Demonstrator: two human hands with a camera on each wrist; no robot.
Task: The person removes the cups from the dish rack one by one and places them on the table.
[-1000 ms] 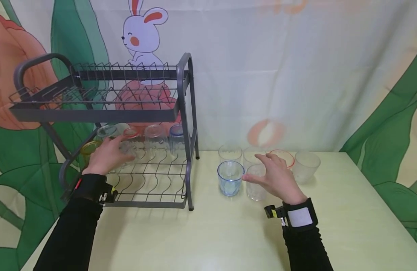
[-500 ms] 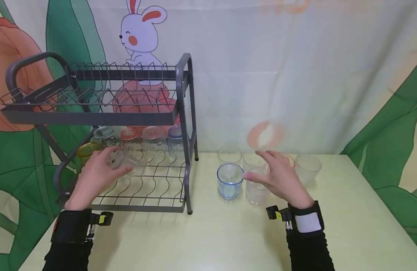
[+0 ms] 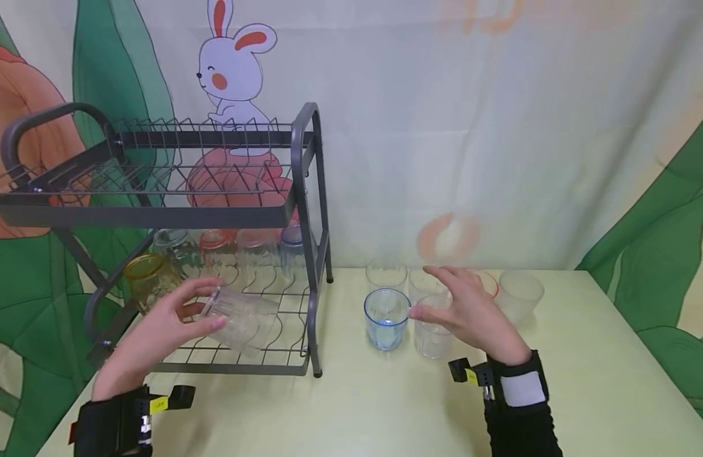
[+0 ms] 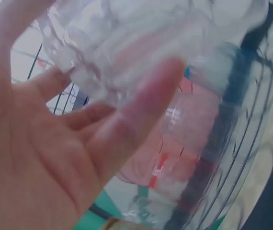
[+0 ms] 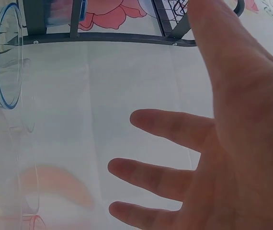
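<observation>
With thumb and fingers, my left hand [image 3: 162,324] grips a clear glass [image 3: 242,317] by its base end. The glass lies tilted on its side in front of the rack's lower shelf, its other end pointing right; in the left wrist view the glass [image 4: 127,43] is blurred above the thumb. Over the group of glasses on the table, my right hand [image 3: 471,311] hovers with fingers spread and holds nothing. Just left of its thumb stands a blue-rimmed glass [image 3: 387,320]. A clear glass [image 3: 433,336] stands under that thumb, partly hidden.
A dark two-tier dish rack [image 3: 157,217] stands at left. On its lower shelf sit upside-down glasses, among them a yellow glass [image 3: 148,279], a red-rimmed glass [image 3: 216,251] and a blue glass [image 3: 294,251]. A frosted glass [image 3: 519,295] stands at the table's right.
My left hand has drawn back from the glasses on the lower shelf, bringing the clear glass toward me and tilting it rightward. My right hand has stayed nearly in place.
</observation>
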